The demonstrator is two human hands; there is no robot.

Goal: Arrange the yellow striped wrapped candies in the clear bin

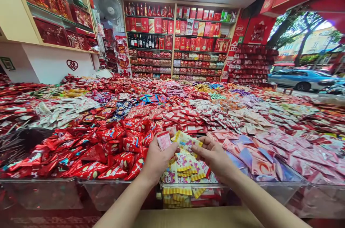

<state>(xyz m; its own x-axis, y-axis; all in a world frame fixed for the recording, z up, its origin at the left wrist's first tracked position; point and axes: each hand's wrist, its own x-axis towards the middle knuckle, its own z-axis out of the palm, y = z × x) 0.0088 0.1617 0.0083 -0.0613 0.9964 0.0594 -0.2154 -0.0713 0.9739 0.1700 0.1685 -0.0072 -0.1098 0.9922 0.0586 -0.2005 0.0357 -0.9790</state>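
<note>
My left hand (157, 158) is closed around a small pink-and-red packet (164, 140), which sticks up between thumb and fingers. Held above the bins, a yellow-and-white candy packet (187, 141) with cartoon prints is pinched by my right hand (214, 158) at its right end. My left fingertips come up to the packet's left side; whether they grip it too I cannot tell. Below both hands, more yellow-and-white packets (184, 168) lie heaped in a clear plastic bin (194, 186). Parts of that heap are hidden by my hands.
Red shiny packets (118, 149) fill the bin on the left, pink and lilac packets (258, 159) the one on the right. Heaps of wrapped sweets stretch back to shelves (174, 41) of boxes and bottles. A cardboard surface (198, 217) is at the near edge. A car (302, 78) stands outside.
</note>
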